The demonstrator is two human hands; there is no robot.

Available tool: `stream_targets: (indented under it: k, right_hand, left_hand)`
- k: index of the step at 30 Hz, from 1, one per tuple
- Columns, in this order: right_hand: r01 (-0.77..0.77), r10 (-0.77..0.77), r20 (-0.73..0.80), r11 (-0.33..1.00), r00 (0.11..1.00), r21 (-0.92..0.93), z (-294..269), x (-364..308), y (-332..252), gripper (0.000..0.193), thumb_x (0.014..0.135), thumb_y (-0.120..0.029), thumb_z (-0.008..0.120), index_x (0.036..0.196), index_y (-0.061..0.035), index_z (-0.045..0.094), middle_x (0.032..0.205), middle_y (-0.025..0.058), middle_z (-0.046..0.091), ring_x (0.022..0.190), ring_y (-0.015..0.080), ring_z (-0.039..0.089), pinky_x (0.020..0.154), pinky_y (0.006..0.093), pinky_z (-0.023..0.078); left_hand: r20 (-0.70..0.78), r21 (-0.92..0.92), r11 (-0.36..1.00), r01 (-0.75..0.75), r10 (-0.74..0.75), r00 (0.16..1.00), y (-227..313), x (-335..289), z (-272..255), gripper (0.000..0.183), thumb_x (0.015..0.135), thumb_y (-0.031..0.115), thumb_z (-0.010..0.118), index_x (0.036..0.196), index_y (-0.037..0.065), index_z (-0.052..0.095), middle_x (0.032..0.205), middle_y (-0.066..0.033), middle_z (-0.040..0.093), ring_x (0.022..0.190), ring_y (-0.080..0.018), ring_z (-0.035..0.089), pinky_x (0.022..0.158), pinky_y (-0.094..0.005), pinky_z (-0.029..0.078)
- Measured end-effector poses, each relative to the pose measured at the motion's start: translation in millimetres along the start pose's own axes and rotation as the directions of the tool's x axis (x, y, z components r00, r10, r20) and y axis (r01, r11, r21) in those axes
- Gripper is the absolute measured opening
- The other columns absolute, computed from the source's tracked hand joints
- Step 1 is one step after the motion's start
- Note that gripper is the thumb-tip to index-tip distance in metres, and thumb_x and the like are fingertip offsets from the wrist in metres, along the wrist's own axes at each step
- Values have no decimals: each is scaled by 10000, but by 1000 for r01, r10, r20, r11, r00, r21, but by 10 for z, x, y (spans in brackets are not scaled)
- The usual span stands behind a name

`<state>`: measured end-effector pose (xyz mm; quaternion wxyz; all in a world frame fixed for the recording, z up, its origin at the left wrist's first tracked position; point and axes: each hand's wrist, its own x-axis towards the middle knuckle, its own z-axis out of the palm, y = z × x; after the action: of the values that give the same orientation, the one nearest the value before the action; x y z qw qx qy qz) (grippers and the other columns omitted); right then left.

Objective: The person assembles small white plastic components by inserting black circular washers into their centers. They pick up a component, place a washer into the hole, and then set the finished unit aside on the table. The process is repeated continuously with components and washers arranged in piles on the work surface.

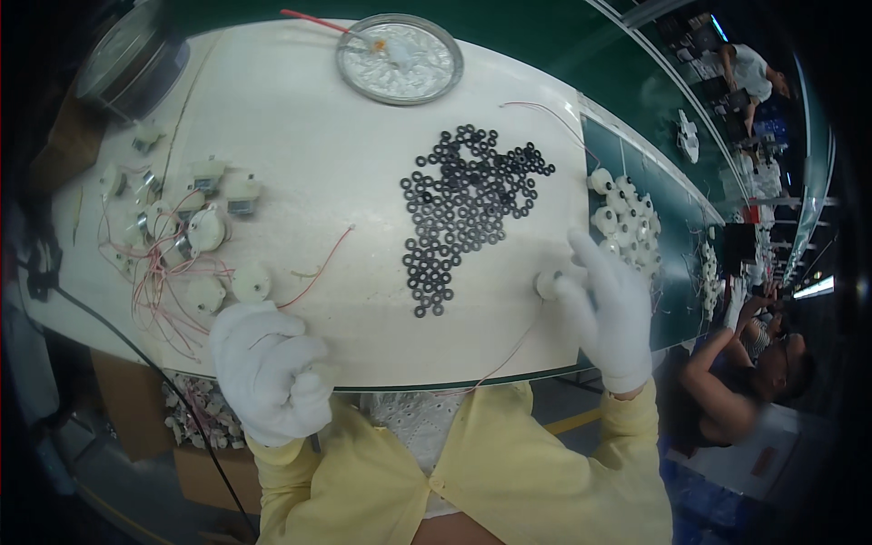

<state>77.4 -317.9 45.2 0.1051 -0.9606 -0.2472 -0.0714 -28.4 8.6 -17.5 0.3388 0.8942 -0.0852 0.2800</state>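
- Broadly, the white counter (pixel 291 145) fills the middle of the view, bending toward the rim, with a green surface (pixel 677 272) adjoining it on the right.
- On the counter's left side lies a loose tangle of wired white parts (pixel 207 230), their red and pale leads crossing.
- Right of centre spreads an irregular patch of black rings (pixel 472 200), lying flat, its narrower end toward the person.
- At the far edge sits a shallow round dish (pixel 427 74) with a silvery inside; a red stick (pixel 313 18) leans over its rim.
- On the green surface stands a cluster of white round pieces (pixel 627 218).
- Of the two hands, the left hand (pixel 271 371) is curled at the near edge, below the tangle; I cannot tell whether it grips anything. The right hand (pixel 613 318) has its fingers extended and apart.
- The white round part (pixel 548 285) lies on the counter just left of the right hand's lower fingertips, much nearer that hand than the left; contact is unclear. Being round, it shows no clear long axis or pointing direction.
- A thin wire (pixel 509 356) slants below it, leftward to the near edge.
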Motion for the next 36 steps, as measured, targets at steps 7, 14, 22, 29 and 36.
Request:
stream_targets:
  k: [7, 14, 22, 29, 36]
  right_hand:
    - [72, -82, 156, 995, 984, 73, -131, -23, 85, 420, 768, -234, 795, 1143, -110, 654, 839, 49, 610, 731, 261, 622, 642, 391, 448]
    - [-291, 291, -62, 957, 955, 10, -729, -396, 1187, 422, 735, 40, 749, 1139, -55, 673, 1000, 113, 643, 899, 280, 658, 802, 349, 522]
    - [-234, 234, -22, 972, 972, -32, -424, -340, 2076, 475, 797, 65, 588, 1255, -51, 638, 1148, 157, 644, 1031, 357, 643, 927, 410, 520]
    - [-377, 387, -19, 908, 922, 183, -399, -458, 2193, 558, 838, 65, 543, 1379, -68, 584, 1236, 162, 649, 1058, 297, 663, 940, 365, 529]
    - [-157, 185, -185, 975, 965, 156, -354, -324, 2120, 441, 835, 66, 530, 1223, -60, 696, 1084, 156, 714, 1007, 324, 682, 917, 379, 536]
  left_hand:
    - [41, -8, 999, 54, -53, 998, 28, -26, -5, 403, 999, 308, 430, 798, 33, 647, 849, -148, 624, 892, -368, 590, 875, -480, 469]
    - [12, 8, 998, 61, -61, 998, 8, -34, 45, 378, 951, 322, 455, 761, 51, 639, 777, -135, 603, 770, -332, 562, 849, -473, 468]
    - [48, 89, 995, 46, -50, 998, 3, -29, 44, 358, 958, 291, 448, 775, 46, 634, 804, -137, 604, 811, -337, 559, 866, -481, 464]
    - [48, 132, 989, 65, -72, 996, 25, -46, 43, 341, 955, 276, 449, 767, 50, 622, 800, -131, 597, 828, -342, 557, 877, -484, 446]
    - [63, 146, 987, 62, -72, 995, 21, -60, 59, 331, 954, 262, 444, 763, 53, 617, 809, -125, 598, 849, -344, 557, 881, -478, 443]
